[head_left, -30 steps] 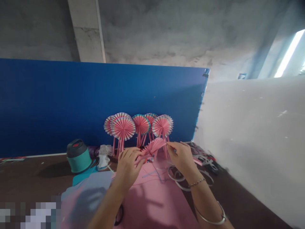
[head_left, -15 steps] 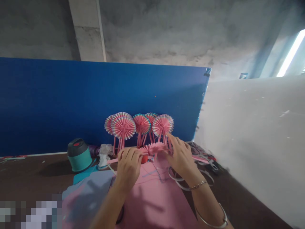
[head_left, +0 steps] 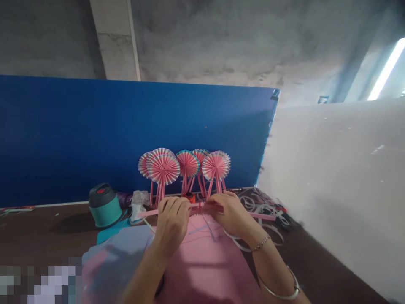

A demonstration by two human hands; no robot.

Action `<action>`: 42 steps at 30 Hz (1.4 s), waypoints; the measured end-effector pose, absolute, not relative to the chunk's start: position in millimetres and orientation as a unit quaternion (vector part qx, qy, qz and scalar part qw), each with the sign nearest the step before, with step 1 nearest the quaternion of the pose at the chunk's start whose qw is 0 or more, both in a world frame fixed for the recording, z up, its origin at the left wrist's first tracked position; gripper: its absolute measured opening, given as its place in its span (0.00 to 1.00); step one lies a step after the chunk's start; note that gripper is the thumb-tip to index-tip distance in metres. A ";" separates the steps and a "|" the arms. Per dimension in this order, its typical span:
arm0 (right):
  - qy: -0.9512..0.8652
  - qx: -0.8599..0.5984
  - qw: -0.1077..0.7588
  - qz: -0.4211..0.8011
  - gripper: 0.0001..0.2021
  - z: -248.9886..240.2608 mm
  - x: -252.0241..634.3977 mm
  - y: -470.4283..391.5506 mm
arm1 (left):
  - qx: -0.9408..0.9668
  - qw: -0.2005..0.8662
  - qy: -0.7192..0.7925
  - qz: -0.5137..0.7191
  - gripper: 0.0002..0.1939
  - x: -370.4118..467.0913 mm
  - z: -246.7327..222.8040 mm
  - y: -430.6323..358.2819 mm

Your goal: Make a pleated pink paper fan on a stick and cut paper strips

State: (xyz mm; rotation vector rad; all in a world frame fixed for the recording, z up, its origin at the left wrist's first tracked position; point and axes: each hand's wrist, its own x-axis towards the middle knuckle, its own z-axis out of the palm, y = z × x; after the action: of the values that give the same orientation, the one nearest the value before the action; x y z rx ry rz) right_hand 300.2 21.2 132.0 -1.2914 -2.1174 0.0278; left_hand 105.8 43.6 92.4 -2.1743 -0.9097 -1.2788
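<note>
Between my hands is a pink folded paper fan, its pleats pressed into a narrow strip with a red band at the middle. My left hand is closed round its left part, and a pink strip end sticks out beyond the fingers. My right hand is closed on the right part, with another pink strip end showing past the wrist. Underneath lies a pink sheet. Several finished round paper fans with pink handles stand behind, against the blue panel.
A teal and black container stands at the left beside crumpled clear plastic. A small red object sits behind my hands. Loops of pale strip lie at the right. A blue panel and a white wall bound the table.
The pleats, fanned upward between my hands before, are now flattened into a narrow strip. My right hand has come down and its fingers have closed in.
</note>
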 end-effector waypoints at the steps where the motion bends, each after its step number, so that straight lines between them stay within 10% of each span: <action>1: -0.808 -0.487 0.332 0.010 0.02 132.7 300.6 20.8 | -0.791 0.228 -0.322 -0.467 0.06 105.7 92.2 43.9; 19: -0.820 -0.442 0.361 -0.049 0.10 140.3 303.0 11.7 | -0.820 0.123 -0.294 -0.475 0.05 108.0 93.9 41.7; 33: -0.710 -0.443 0.513 -0.192 0.14 118.6 269.3 19.3 | -0.701 0.244 -0.406 -0.533 0.05 109.4 91.4 34.8; 42: -0.654 -0.427 0.621 0.071 0.27 111.8 254.2 17.0 | -0.654 0.232 -0.418 -0.586 0.05 103.1 90.3 42.8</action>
State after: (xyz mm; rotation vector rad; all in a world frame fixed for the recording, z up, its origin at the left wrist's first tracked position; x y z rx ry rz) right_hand 254.2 17.0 111.8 -0.9813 -1.5022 0.1638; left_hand 103.1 42.8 90.3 -1.7978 -1.1496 -1.6101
